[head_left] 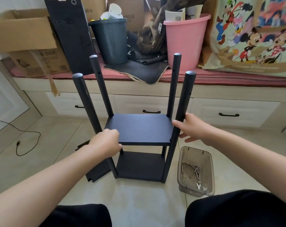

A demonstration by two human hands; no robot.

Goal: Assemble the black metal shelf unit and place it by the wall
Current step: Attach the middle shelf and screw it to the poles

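Head view, left hand (106, 143) gripping shelf board (139, 128), right hand (192, 126) holding post (182, 115), carton (39, 63) marked "K-2019"

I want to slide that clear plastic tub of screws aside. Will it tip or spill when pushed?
The clear tub looks low and wide, so it probably slides rather than tips. It seems light, holding only a few screws and a small wrench. Those lie loose and would likely rattle about; the tub has no lid.

The left hand (105, 143) covers the near-left pole's (86, 102) joint with the upper shelf (139, 128); its fingertips seem tucked under, unseen.
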